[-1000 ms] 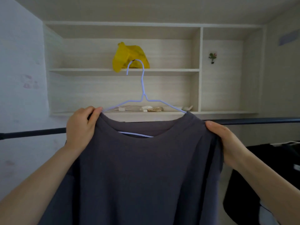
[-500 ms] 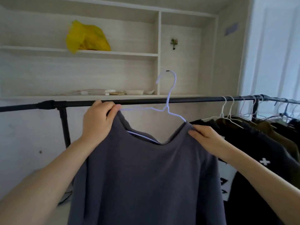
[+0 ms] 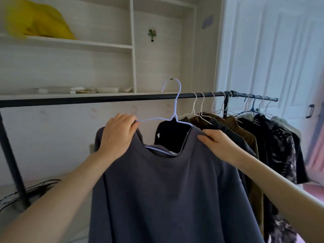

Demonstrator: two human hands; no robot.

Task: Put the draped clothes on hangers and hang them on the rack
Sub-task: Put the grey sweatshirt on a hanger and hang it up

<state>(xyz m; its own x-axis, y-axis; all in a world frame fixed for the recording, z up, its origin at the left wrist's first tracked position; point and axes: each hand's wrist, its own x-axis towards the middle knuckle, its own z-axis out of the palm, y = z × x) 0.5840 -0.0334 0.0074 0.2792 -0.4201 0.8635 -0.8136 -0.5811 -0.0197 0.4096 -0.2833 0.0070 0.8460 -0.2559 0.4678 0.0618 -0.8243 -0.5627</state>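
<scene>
On the far left a yellow bag (image 3: pixel 37 23) lies on the top shelf (image 3: pixel 70 43) of the pale wall unit. Lower down, small bits and papers (image 3: pixel 78 89) sit on another shelf; they are too blurry to name. A black leg (image 3: pixel 10 155) of the rack stands at the left, with dark cables (image 3: pixel 26 192) on the floor beside it. The black rail (image 3: pixel 87 99) runs across from left to right.

The left hand (image 3: pixel 116 135) is curled over the left shoulder of the gray shirt (image 3: pixel 166 199). Its fingers (image 3: pixel 126 120) wrap over the cloth and the thumb (image 3: pixel 135 128) pinches it right where the wire arm of the hanger comes out. The shirt is on the light blue hanger (image 3: pixel 173 109) and is held up in front of the rail. The hook pokes up above the rail, but you cannot tell if it is hooked on.

The right hand (image 3: pixel 217 144) pinches the right shoulder of the shirt near the neck hole, fingertips (image 3: pixel 203 136) pressed on the cloth.

Just behind the shirt hangs a black top (image 3: pixel 171 134) with a small white mark. Next come brown clothes (image 3: pixel 243 134) and dark patterned clothes (image 3: pixel 278 148), all hanging on pale wire hangers (image 3: pixel 201 106) on the rail. On the far right is a white door (image 3: pixel 280 50) with a dark handle (image 3: pixel 310 111).
</scene>
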